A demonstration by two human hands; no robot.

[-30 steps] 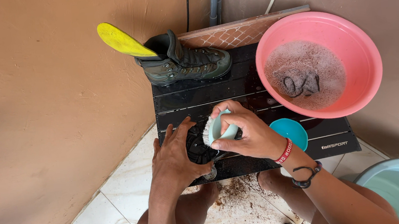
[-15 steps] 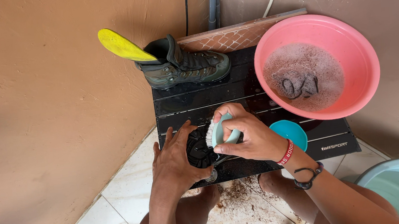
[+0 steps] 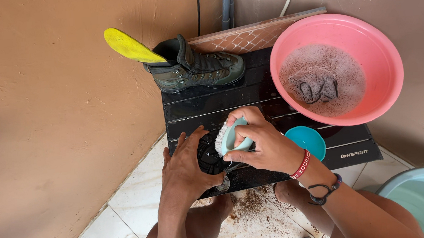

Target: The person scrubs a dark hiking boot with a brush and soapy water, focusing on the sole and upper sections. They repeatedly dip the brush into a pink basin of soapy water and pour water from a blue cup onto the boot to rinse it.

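Head view: scrubbing step in hand, I judge. Left hand [image 3: 188, 168] clamps a dark boot, sole up [image 3: 210, 157], at the near edge of the black slatted table [image 3: 196, 110]. Right hand [image 3: 262, 143] grips a pale teal scrub brush w/ white bristles [image 3: 231, 138], bristles on the sole. Next stroke likely needs firm pressure + steady hold. Pink plastic basin of sudsy water [image 3: 383, 55] sits to the right, second olive-green boot [image 3: 198, 69] behind.
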